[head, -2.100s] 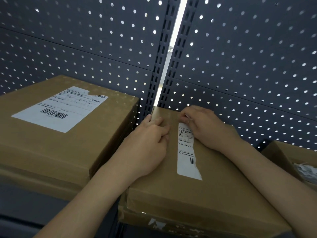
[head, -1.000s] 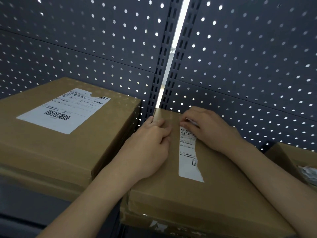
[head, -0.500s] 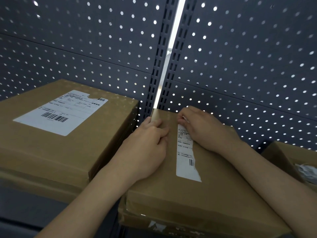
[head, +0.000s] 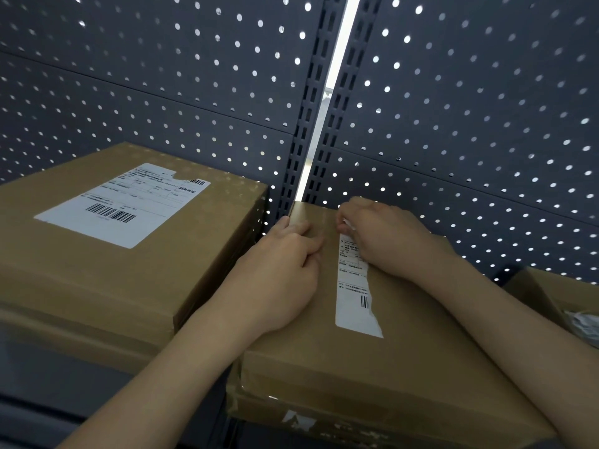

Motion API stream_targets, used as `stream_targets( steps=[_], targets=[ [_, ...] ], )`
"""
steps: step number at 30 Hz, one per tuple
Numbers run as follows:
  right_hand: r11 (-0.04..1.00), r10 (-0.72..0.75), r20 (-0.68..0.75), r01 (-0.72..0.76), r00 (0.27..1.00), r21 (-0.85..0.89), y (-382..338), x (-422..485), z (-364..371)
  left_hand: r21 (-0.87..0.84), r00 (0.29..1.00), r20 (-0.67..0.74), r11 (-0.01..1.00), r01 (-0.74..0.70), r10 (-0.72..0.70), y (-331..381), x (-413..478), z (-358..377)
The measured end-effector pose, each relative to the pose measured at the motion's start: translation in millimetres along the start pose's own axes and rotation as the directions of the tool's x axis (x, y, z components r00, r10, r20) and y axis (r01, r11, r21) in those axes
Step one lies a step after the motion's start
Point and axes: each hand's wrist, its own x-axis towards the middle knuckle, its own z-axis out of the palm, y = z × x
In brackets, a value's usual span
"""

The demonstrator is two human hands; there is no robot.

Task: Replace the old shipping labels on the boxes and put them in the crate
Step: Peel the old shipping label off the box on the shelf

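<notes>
A flat brown cardboard box (head: pixel 372 361) lies in front of me on the shelf. A torn strip of white shipping label (head: pixel 353 296) sticks to its top. My left hand (head: pixel 278 273) lies on the box's left part, fingers curled, thumb over the far left edge. My right hand (head: pixel 385 238) rests on the label's far end and its fingertips pinch the label's top edge. A second, larger box (head: pixel 97 264) stands to the left with a whole white barcode label (head: pixel 123 202) on top.
Dark grey perforated panels (head: pixel 453 108) form the back wall, split by a slotted upright with a bright gap. At the right edge stands an open cardboard box (head: pixel 557 296) with crumpled paper inside. The dark shelf (head: pixel 48 384) runs below the boxes.
My right hand's fingertips have shifted slightly at the label's far end. My left hand and both boxes stay where they were.
</notes>
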Motion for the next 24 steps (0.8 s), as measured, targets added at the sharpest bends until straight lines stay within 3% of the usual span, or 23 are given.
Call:
stream_targets(
  steps=[6,11,16,24],
  targets=[
    [0.999,0.018,0.02,-0.019,1.0,0.027,3.1,-3.0,1.7,-0.009,1.0,0.0,1.0,0.013,-0.013,3.3,-1.5,-1.0],
    [0.978,0.023,-0.025,-0.017,0.999,0.21,9.8,-7.2,5.7,-0.017,1.0,0.007,1.0,0.008,-0.008,2.2,-1.7,-0.8],
    [0.958,0.001,-0.053,0.014,0.999,0.285,9.0,-7.0,2.2,-0.016,1.0,0.003,1.0,0.007,-0.007,3.0,-1.7,-1.1],
    [0.979,0.024,-0.004,-0.023,1.0,0.202,6.7,-7.0,0.9,-0.003,1.0,0.006,1.0,0.0,0.0,1.6,-1.3,-0.2]
  ],
)
